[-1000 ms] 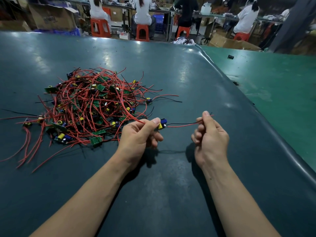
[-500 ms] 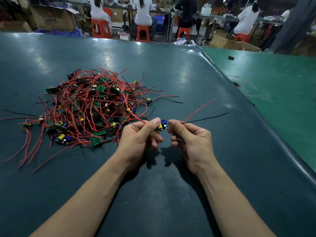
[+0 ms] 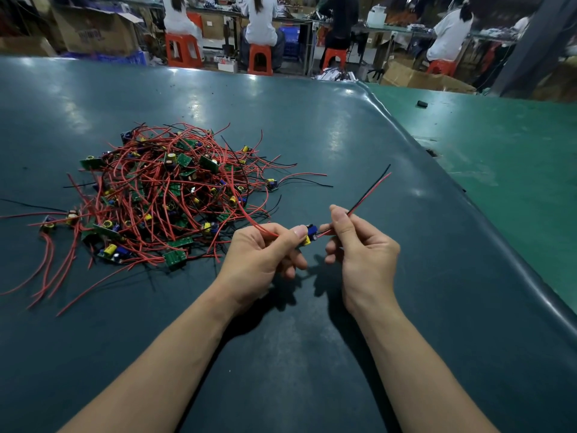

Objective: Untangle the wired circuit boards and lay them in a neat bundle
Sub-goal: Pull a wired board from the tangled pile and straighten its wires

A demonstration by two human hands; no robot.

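A tangled heap of small green circuit boards with red and black wires lies on the dark green table, left of centre. My left hand pinches one small board with blue and yellow parts; red wires from it run back into the heap. My right hand pinches that board's red and black wire pair close to the board. The pair sticks up and away to the right, side by side.
A lighter green table adjoins on the right, with a small black part on it. The raised table edge runs diagonally at right. Seated people on orange stools and cardboard boxes are at the back.
My right hand slid in along the wires from their far end to just beside the board. The red and black wires, spread apart before, now lie together pointing up to the right.
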